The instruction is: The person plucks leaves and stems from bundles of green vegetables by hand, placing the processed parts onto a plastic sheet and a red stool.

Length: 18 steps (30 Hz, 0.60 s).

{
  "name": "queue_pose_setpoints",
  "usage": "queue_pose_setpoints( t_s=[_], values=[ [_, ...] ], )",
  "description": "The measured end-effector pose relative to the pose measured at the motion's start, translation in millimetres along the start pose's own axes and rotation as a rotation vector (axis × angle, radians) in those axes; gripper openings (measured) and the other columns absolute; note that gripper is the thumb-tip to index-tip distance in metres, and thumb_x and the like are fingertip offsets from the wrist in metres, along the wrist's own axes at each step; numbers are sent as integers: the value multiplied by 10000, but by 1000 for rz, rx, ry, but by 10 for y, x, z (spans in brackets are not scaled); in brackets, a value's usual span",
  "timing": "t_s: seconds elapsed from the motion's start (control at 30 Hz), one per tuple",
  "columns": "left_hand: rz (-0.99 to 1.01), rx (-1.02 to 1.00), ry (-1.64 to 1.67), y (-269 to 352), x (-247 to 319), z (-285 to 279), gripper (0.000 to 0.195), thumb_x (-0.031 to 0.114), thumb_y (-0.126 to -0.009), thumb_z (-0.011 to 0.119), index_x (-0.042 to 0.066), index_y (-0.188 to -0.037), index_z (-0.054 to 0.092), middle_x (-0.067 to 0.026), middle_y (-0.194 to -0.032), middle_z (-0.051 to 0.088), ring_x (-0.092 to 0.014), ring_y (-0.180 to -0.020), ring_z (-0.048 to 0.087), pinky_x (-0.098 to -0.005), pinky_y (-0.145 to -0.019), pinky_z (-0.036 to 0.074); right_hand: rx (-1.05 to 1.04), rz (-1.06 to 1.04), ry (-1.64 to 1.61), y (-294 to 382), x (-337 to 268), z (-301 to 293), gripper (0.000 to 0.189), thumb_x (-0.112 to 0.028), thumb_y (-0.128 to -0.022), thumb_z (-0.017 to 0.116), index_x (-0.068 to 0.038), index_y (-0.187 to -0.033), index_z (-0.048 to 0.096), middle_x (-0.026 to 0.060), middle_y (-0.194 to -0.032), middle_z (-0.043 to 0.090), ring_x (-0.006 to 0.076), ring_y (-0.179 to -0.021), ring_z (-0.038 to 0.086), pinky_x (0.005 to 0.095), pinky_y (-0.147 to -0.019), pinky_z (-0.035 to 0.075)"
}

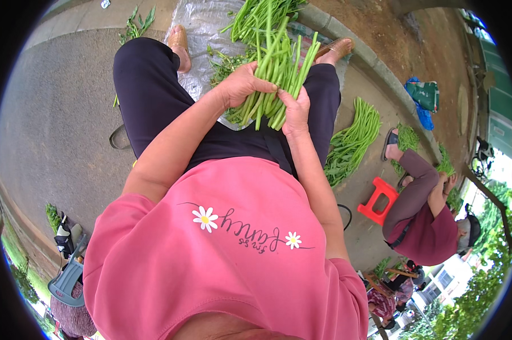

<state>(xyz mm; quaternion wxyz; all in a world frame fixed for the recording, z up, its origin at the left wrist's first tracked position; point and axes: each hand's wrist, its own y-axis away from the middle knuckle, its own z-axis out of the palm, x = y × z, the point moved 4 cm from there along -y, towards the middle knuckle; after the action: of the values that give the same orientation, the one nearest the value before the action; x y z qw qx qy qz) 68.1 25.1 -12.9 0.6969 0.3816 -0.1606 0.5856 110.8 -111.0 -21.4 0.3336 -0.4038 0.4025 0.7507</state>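
Observation:
Both of my hands hold one loose bunch of long green leafy-vegetable stems [273, 76] above my lap. My left hand [243, 85] grips the bunch from its left side, with the thumb laid across the stems. On the right side, my right hand [296, 108] closes round the stems near their cut ends, and the two thumbs nearly meet. Beyond the bunch, a pile of similar greens [249, 21] lies on a clear plastic sheet [192, 21] between my feet. Loose leaves and trimmings [228, 68] are on the sheet beside my left forearm.
A bundle of greens [358, 136] lies on the pavement at right. Beyond it are a red plastic stool [378, 200] and a seated person [426, 225] handling greens. A curb [379, 68] runs past a blue and green bag [424, 97]. A leafy sprig [137, 25] lies top left.

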Motion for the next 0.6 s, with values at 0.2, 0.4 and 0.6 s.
queue_pose_setpoints(
  t_s=[0.2, 0.4, 0.6],
  values=[
    [-26, 52, -224, -12, -48, -19, 414, -40, -694, 692, 8, -1083, 557, -70, -932, 642, -137, -767, 623, -281, -725, 515, -20, 24, -23, 12, 51, -17, 325, 26, -803, 530, 12, -1124, 479, 88, -1017, 591, 159, -875, 595, 292, -789, 482],
    [-30, 107, -314, -24, -89, -75, 411, -40, -673, 703, -2, -1060, 571, -68, -914, 644, -134, -760, 619, -278, -715, 513, -15, 33, -31, 30, 51, -11, 309, -12, -802, 552, 13, -1105, 493, 87, -988, 596, 158, -861, 592, 290, -779, 479],
    [-23, 139, -459, -14, -47, -64, 406, -38, -662, 706, -5, -1046, 578, -57, -900, 641, -123, -768, 605, -275, -721, 501, -36, 53, -32, 30, 44, -34, 312, -47, -799, 581, 8, -1095, 501, 84, -979, 597, 155, -851, 590, 286, -775, 476]
  ],
)
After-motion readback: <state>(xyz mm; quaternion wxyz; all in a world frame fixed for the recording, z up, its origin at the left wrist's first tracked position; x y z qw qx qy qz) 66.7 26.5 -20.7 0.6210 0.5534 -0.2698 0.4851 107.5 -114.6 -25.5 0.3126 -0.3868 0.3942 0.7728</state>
